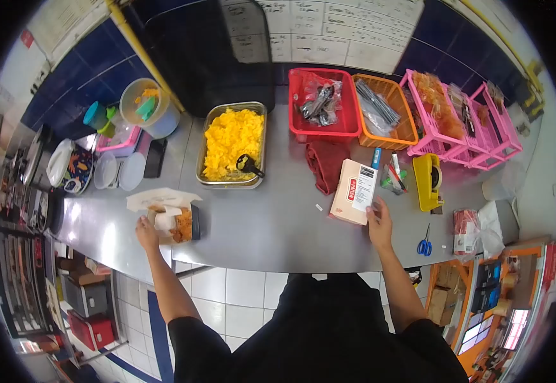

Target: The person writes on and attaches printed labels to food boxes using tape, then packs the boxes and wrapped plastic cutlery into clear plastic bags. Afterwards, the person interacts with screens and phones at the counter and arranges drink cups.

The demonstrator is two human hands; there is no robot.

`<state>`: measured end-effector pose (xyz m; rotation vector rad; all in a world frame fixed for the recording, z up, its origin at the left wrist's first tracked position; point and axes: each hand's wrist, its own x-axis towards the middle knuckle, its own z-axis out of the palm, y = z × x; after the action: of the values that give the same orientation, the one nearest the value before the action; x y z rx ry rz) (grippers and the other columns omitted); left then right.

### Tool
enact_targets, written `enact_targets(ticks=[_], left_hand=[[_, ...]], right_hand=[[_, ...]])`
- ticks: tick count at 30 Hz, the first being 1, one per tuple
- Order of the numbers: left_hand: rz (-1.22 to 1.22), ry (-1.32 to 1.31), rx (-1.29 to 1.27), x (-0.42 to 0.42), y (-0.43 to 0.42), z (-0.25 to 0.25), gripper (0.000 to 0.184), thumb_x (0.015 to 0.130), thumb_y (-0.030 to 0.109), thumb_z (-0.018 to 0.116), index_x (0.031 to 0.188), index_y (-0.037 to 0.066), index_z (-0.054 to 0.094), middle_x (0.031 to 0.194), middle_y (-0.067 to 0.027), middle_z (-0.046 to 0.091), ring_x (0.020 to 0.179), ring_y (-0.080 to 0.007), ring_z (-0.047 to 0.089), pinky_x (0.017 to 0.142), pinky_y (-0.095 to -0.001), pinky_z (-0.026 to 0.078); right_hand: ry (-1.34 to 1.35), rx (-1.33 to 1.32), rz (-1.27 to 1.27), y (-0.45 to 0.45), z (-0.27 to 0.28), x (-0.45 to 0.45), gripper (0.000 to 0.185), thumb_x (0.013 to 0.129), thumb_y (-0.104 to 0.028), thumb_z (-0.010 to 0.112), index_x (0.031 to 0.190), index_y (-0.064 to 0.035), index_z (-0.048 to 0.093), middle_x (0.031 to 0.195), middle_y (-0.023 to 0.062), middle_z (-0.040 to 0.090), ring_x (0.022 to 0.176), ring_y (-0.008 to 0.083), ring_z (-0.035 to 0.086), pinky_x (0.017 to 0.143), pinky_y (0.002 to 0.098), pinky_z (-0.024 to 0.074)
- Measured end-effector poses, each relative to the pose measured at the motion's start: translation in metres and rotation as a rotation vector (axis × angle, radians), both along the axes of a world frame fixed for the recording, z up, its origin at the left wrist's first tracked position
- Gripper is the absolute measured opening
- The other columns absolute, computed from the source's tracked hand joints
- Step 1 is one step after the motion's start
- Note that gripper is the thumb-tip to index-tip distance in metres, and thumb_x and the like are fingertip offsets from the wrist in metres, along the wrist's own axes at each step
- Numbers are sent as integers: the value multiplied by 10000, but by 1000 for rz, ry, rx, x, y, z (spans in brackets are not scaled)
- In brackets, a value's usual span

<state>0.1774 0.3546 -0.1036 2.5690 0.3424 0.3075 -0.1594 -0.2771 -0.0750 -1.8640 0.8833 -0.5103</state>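
Observation:
My left hand [146, 235] grips the near left edge of an open paper food box [148, 200] on the steel table. Inside that box I see white rice [167, 220] and a brown, fried-looking food [183, 225]. On the right, my right hand [379, 225] holds the lower right corner of a closed, pale food box [347, 195] with a red logo and a white printed label [363, 188]. A dark red cloth [322, 167] lies just behind this closed box. Between my hands, farther back, a metal tray [263, 131] holds yellow scrambled egg [232, 140] with a black scoop [249, 165].
Red [324, 131] and orange [389, 142] baskets with packed cutlery stand at the back, beside pink racks [459, 150]. A yellow tape dispenser [422, 185] and blue scissors [424, 246] lie right. Left are a phone [155, 158] and a plastic bucket [163, 124].

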Motion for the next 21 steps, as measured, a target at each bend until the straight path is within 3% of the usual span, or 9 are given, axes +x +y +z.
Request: enact_targets(ticks=[3,5,7,9,12,13,16,18,21], left_hand=[[-59,93,-40,-16,-15,4,496,1008,415,390,1174,31,659,1093,-278,665,1077,-448,611,906,-502,473],[-115,136,87,-27,-21,-8,486,1005,404,395,1139,30,674,1020,-272,682,1022,-447,636,881,-505,488],[-159,63,-74,-62,-56,8,492,1000,415,406,1147,30,674,1020,-270,684,1007,-460,634,872,-503,492],[-160,196,-230,-89,-82,4,473,1002,408,438,1166,29,669,1017,-256,693,968,-414,668,846,-462,506],[-303,277,-492,-146,-144,21,433,1014,373,476,1190,22,657,995,-235,703,948,-310,692,834,-397,513],[-364,304,-539,-164,-165,20,416,1017,355,487,1194,17,654,989,-228,706,943,-280,693,833,-378,514],[-403,370,-635,-222,-248,13,381,1011,308,513,1183,-2,652,978,-231,705,917,-304,698,818,-378,522],[-423,363,-641,-236,-280,25,369,1008,295,522,1183,-3,651,972,-230,705,907,-307,699,810,-376,525],[-417,321,-622,-244,-313,43,388,1006,317,528,1122,-27,664,928,-237,698,875,-308,698,788,-376,527]], right_hand=[[-48,-279,-162,21,-5,-13,389,956,-207,637,1278,-3,558,1131,143,639,976,217,631,815,317,510],[-67,-366,-40,47,-3,-24,332,960,-207,632,1221,-6,588,1053,127,641,902,203,621,772,315,505],[-95,-440,75,73,6,-27,281,964,-206,627,1165,-10,617,974,111,643,827,189,610,729,312,500],[124,-124,543,100,15,-27,290,974,-178,613,1185,19,585,985,114,654,887,152,626,727,292,494],[21,388,555,135,-5,-13,274,964,-181,633,1162,5,591,964,127,661,864,169,641,729,294,499],[21,391,537,141,1,-9,274,964,-181,633,1162,5,591,964,127,661,864,169,641,729,294,499],[42,197,430,138,42,5,333,936,-237,664,1184,-24,601,944,134,651,874,224,649,748,351,506],[23,-716,463,129,72,15,378,880,-276,706,1171,-54,615,886,128,632,864,272,631,748,400,492],[129,-901,476,125,75,34,309,818,-279,717,1039,-76,648,789,59,603,788,249,595,712,394,456]])
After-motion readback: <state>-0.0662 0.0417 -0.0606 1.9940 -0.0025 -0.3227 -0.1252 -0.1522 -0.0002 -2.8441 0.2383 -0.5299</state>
